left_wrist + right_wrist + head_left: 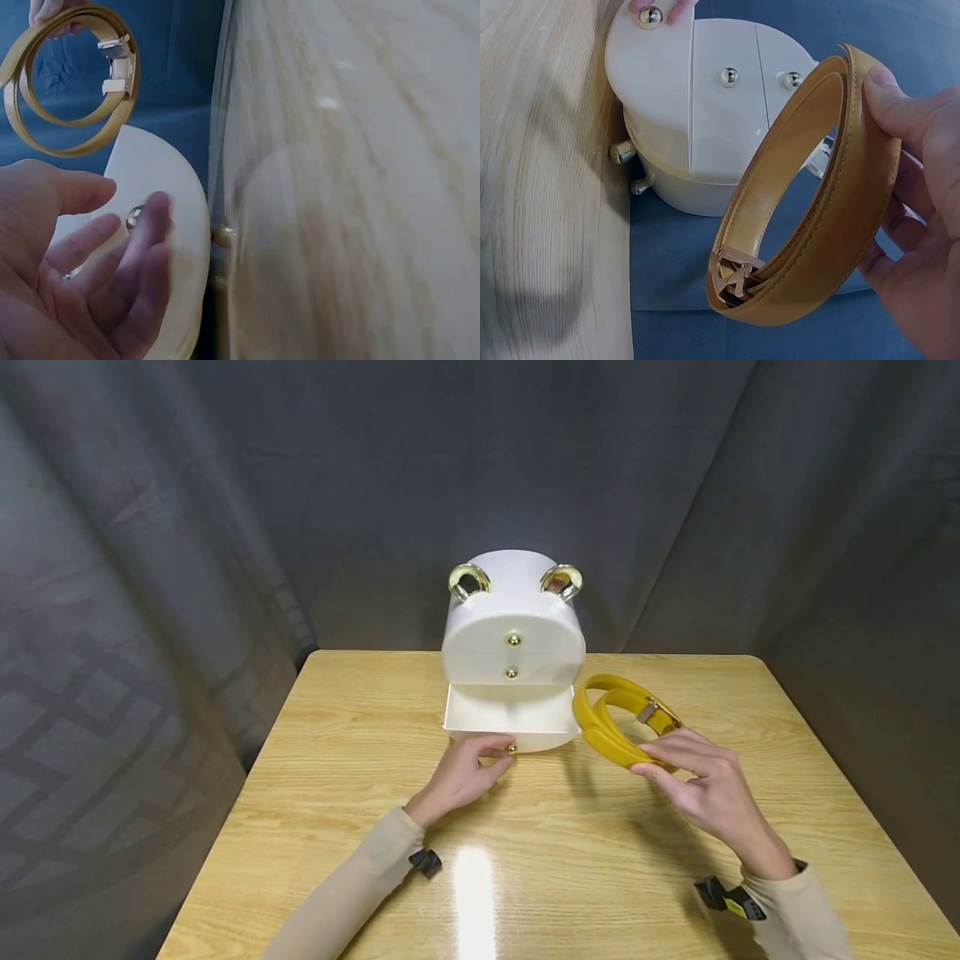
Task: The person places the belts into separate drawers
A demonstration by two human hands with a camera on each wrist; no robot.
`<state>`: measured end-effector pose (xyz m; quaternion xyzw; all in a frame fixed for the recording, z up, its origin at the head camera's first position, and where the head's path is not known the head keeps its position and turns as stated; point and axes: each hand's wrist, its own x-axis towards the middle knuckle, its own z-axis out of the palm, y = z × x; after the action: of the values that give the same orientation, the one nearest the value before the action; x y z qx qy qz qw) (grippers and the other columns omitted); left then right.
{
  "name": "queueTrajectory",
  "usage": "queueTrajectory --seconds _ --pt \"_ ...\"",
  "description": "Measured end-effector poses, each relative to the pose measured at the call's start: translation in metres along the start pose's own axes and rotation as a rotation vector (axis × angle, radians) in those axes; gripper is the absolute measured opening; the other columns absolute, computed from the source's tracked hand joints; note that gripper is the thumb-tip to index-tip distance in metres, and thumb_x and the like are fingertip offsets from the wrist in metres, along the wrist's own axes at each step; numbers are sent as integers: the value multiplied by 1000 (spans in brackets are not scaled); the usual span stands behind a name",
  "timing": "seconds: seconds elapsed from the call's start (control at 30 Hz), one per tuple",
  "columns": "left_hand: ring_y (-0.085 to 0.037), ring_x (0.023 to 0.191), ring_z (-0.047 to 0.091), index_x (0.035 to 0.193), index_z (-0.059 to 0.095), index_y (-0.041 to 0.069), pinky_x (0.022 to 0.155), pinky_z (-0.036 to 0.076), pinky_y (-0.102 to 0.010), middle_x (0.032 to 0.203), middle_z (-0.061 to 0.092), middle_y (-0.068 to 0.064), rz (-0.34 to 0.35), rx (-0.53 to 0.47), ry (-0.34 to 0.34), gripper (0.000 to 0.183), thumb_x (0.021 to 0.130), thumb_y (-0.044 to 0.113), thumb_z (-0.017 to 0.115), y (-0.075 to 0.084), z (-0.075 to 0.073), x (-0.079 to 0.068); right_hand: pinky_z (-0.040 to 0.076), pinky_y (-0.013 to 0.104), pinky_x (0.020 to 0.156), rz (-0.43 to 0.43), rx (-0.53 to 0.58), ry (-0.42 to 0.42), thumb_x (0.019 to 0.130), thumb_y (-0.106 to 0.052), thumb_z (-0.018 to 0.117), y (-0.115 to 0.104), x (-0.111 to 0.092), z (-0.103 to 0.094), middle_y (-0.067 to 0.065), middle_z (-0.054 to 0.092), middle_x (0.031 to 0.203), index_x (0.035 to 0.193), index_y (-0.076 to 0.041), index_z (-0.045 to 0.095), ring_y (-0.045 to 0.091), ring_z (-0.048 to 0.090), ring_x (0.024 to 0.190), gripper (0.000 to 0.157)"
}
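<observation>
My right hand [708, 785] pinches a coiled yellow belt [611, 747] between thumb and fingers. The belt is held above the table, right of a white drawer box [480, 647] with gold ear-like rings. In the right wrist view the belt's metal buckle [736, 277] hangs at the lower end of the coil. The box's bottom drawer [510, 710] is pulled out, and its inside shows bare white. At its front, my left hand [468, 772] has its thumb and fingers apart around the small gold knob [512, 749]; the left wrist view shows a gap between them.
Two more gold knobs [513, 640] sit on the drawers above, which are closed. The box stands at the back of a light wooden table [360, 710]. Grey curtains [360, 510] hang behind and on both sides.
</observation>
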<state>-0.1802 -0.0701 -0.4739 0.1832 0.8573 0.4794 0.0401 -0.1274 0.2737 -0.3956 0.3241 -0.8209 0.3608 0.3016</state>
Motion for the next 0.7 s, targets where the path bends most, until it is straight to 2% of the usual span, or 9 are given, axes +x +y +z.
queueTrajectory --seconds 0.07,0.13,0.23,0.33,0.43,0.53,0.7 --pt "-16 55 72 138 72 19 44 53 -26 116 81 -6 15 26 20 37 102 24 71 4 -3 -3 51 7 78 -10 9 7 69 2 94 0 0 0 12 82 90 98 -2 85 -3 66 94 30" --pt "-11 49 66 135 74 18 44 51 -25 105 83 -5 39 35 50 33 102 23 71 7 -8 -5 51 7 79 -23 18 18 79 -11 93 1 1 0 12 82 90 98 -1 85 -3 67 94 23" --pt "-5 58 65 125 78 15 53 53 -23 97 82 -6 85 7 109 26 101 19 71 11 -16 -6 51 8 79 -40 28 35 90 -33 86 2 2 1 13 82 89 97 -1 85 -2 67 94 32" --pt "-5 70 68 120 80 13 65 57 -22 93 81 -6 106 -26 193 22 100 16 72 12 -25 -7 51 8 77 -47 22 41 95 -46 77 2 3 1 13 81 88 96 -1 85 -2 66 94 45" --pt "-10 77 71 117 80 14 66 58 -21 92 81 -5 106 -39 301 20 98 13 74 9 -34 -6 51 8 77 -50 13 40 96 -53 71 2 4 2 13 81 87 95 -1 85 -3 66 93 54" --pt "-14 84 71 115 81 14 64 56 -20 93 80 -3 99 -39 393 19 97 13 74 4 -40 -5 50 8 76 -49 14 39 97 -55 69 2 4 1 12 81 87 95 -1 85 -3 66 92 56" --pt "-22 97 71 117 79 12 65 55 -19 108 79 -6 98 -58 481 20 98 13 74 -4 -48 -3 51 8 76 -57 21 35 96 -50 74 2 6 1 12 82 88 97 -2 85 -2 66 93 49"
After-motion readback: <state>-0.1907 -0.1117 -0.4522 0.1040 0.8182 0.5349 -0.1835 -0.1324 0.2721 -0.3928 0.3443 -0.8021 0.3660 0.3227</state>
